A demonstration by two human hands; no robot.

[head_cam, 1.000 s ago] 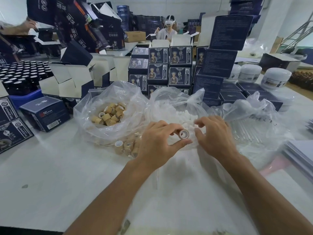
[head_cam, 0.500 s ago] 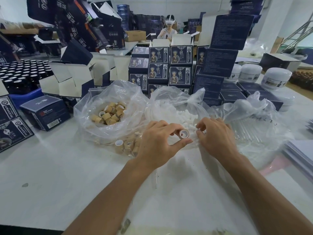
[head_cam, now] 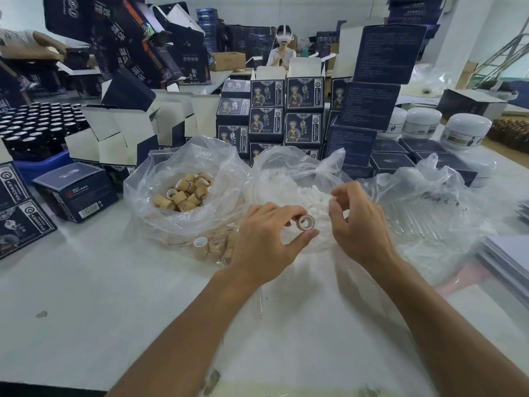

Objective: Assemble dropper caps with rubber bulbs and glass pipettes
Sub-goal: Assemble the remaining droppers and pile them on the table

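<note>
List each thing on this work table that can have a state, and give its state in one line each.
Left hand: pinches one tan ring-shaped dropper cap, opening towards the camera.
Right hand: fingers curled above the white rubber bulbs; holding one, cannot tell.
Clear plastic bag of tan caps: open at the top.
Dark blue cartons with white flaps: flaps open.
White round jars: lids on.

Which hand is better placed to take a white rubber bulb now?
The right hand: it holds nothing visible and hovers over the white rubber bulbs, while the left hand pinches the tan ring-shaped cap.
</note>
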